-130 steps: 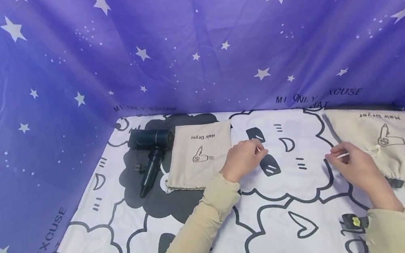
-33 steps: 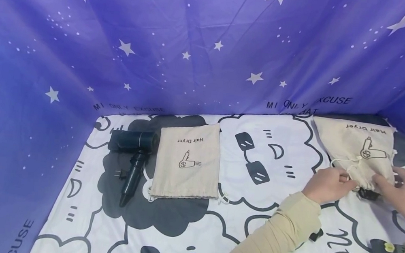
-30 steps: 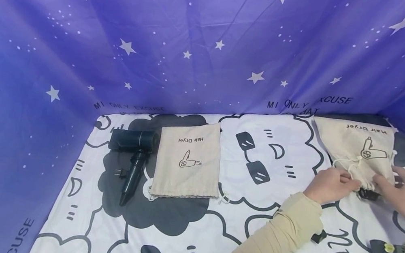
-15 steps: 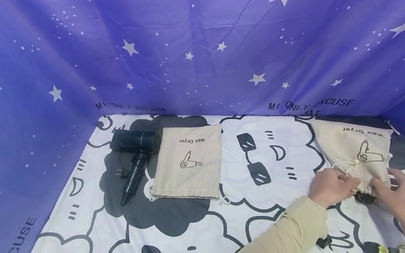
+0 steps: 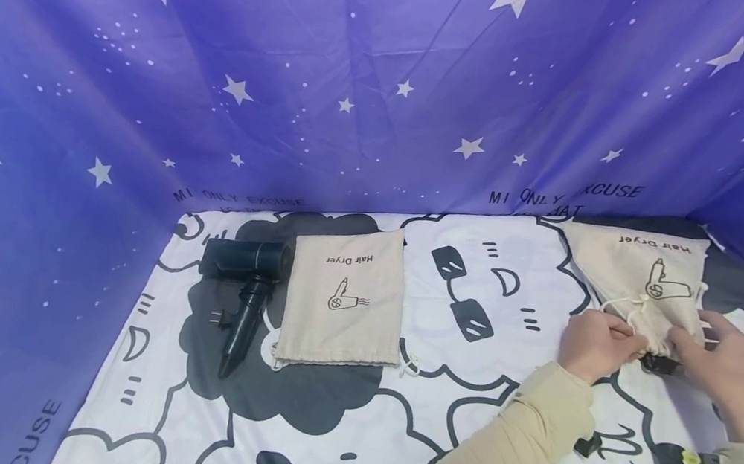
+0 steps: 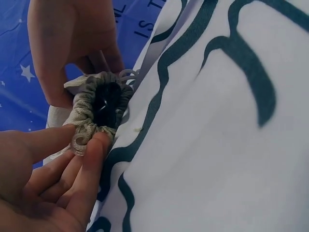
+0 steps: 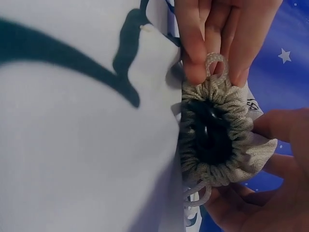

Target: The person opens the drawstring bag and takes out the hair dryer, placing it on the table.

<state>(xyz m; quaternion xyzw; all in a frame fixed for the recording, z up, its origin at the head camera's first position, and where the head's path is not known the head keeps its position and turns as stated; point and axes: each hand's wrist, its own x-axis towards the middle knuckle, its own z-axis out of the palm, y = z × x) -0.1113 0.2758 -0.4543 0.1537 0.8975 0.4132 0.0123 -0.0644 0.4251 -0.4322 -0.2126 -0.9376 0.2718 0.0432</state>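
Observation:
A beige drawstring bag (image 5: 633, 276) printed "Hair Dryer" lies at the right of the head view, its gathered mouth facing me. My left hand (image 5: 599, 346) pinches the left side of that mouth, by a small loop of cord. On the mouth's right side my right hand (image 5: 725, 370) grips the cloth, thumb on top; some of its fingers are hidden behind the bag. Inside the puckered opening a glossy dark thing (image 7: 210, 133) shows in the right wrist view; most of it is hidden by the bag.
A dark hair dryer (image 5: 249, 280) with its plug lies at the left. Beside it is a flat beige "Hair Dryer" bag (image 5: 342, 334) with white cords. A white cartoon-print cloth (image 5: 466, 375) covers the surface. A purple star-print curtain (image 5: 329, 48) stands behind.
Earlier both hands were apart from the right bag; now both hold its mouth. Over the last second the bag has shifted slightly left and towards me with the hands.

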